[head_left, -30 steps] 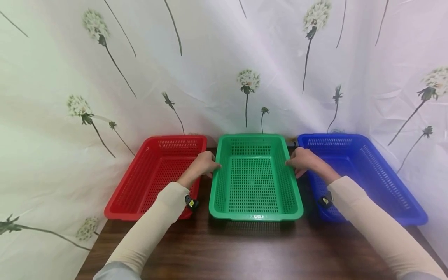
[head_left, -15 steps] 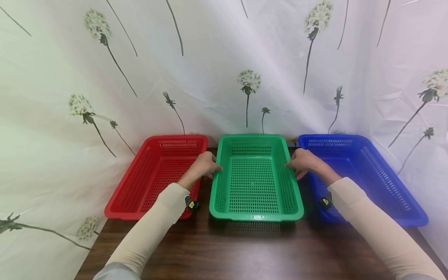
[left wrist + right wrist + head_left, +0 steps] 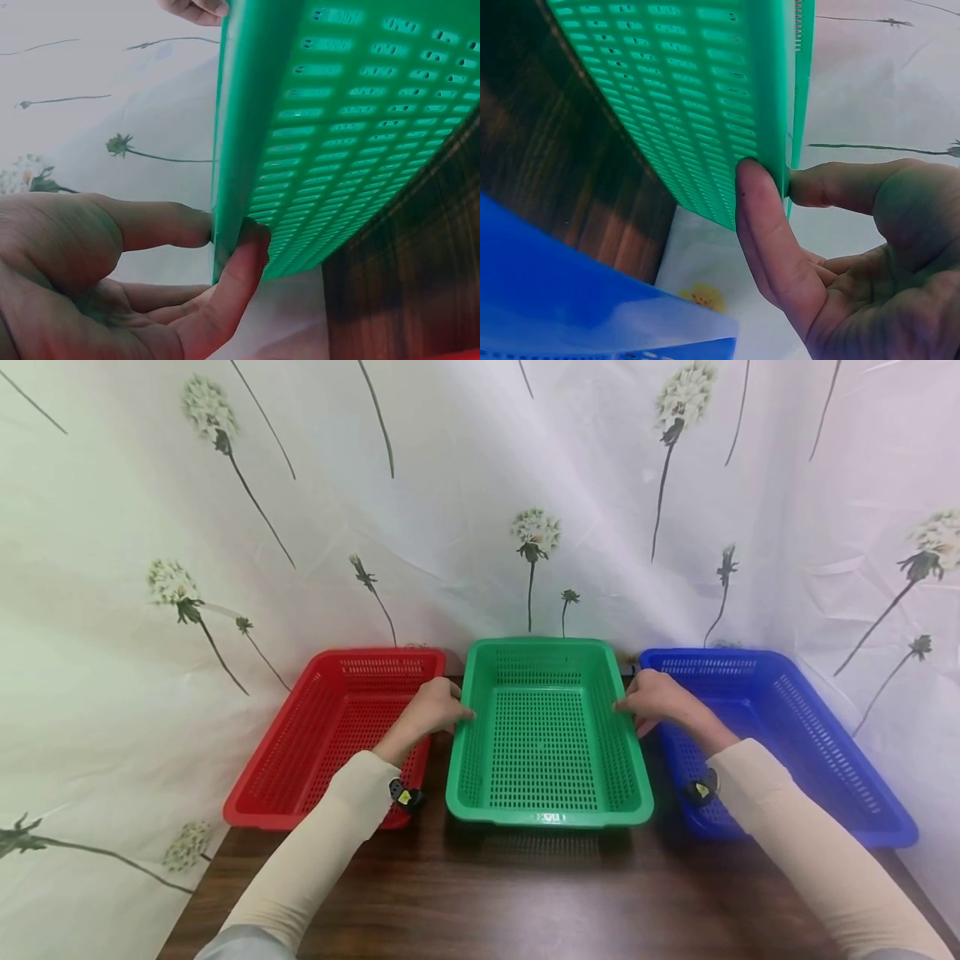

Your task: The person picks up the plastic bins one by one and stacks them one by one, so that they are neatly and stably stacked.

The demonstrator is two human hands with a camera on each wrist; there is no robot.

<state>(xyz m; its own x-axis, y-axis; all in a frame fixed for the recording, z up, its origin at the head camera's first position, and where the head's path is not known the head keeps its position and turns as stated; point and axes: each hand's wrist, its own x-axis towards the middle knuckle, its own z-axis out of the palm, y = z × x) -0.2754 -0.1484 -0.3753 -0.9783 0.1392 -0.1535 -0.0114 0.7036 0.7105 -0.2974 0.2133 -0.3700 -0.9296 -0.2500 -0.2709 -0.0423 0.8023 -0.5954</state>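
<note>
A green plastic basket [image 3: 549, 817] with slotted walls is in the middle of the head view, between my two hands. My left hand [image 3: 437, 706] pinches its left rim; in the left wrist view the thumb lies on the inner side and the curled fingers [image 3: 238, 277] press the outer wall. On the opposite side my right hand [image 3: 651, 700] pinches the right rim the same way, with its fingers [image 3: 765, 217] against the outside in the right wrist view. Nothing lies inside the green basket. A shadow shows on the table below its front edge.
A red basket [image 3: 262, 820] stands at the left, partly behind my left forearm. To the right is a blue basket [image 3: 840, 760], partly covered by my right forearm. All are on a dark wooden table [image 3: 525, 902] against a white flower-printed curtain [image 3: 450, 527].
The green basket has risen slightly between both hands, appearing a little higher and larger in the head view. The hands moved up with it. The red and blue baskets stayed put.
</note>
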